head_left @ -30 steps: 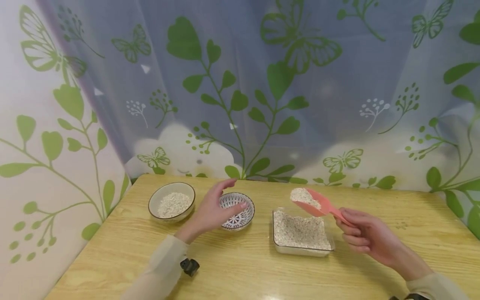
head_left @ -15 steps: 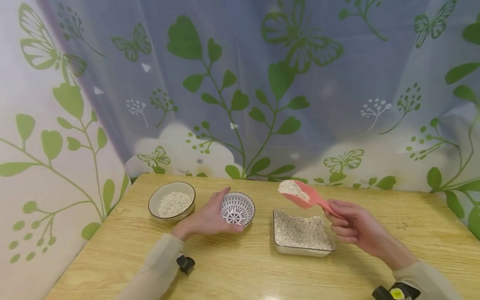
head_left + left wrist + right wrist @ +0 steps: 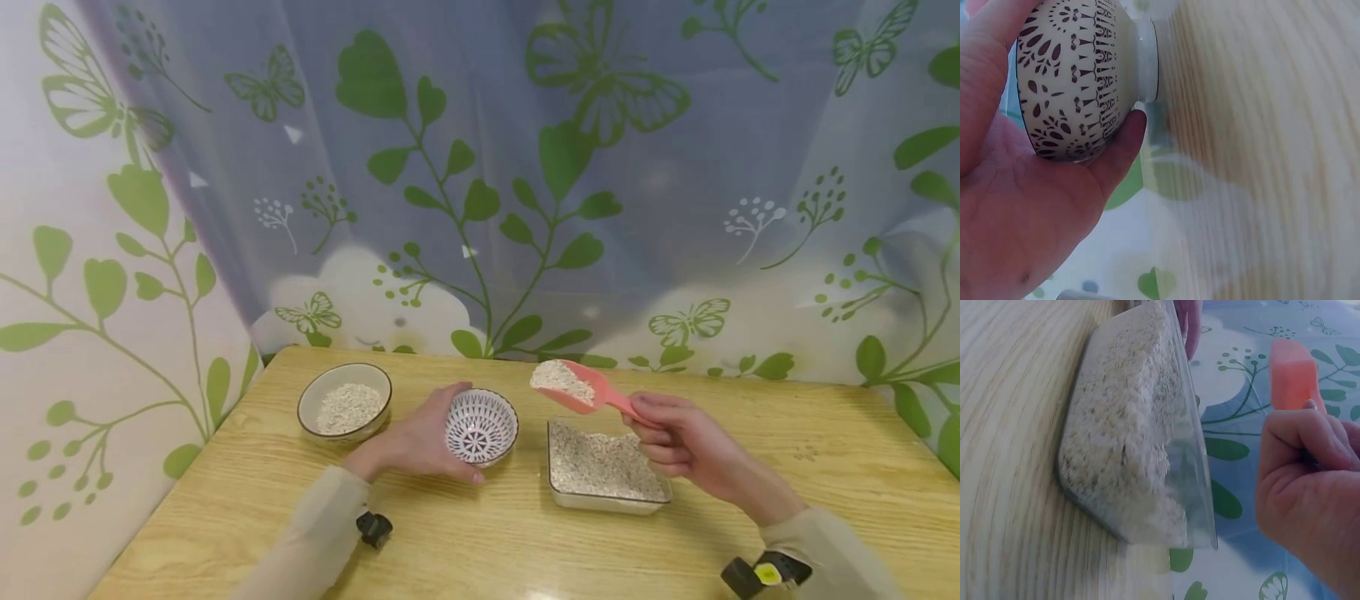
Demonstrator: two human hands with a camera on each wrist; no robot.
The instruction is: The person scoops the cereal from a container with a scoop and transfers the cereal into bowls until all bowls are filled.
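My left hand holds a small patterned bowl from its left side, fingers behind and thumb in front. In the left wrist view the bowl's dark-printed outer wall lies against the palm; whether its foot touches the table I cannot tell. The bowl has nothing inside. My right hand grips the handle of a pink scoop heaped with pale oat flakes. That scoop is in the air above the back left of a clear rectangular container, which holds more oat flakes.
A larger bowl with oat flakes in it stands left of my left hand on the wooden table. A printed leaf-and-butterfly cloth hangs just behind the table's back edge.
My left hand has closed round the small bowl, which has shifted slightly to the right. My right hand has carried the loaded scoop leftward and a little higher.
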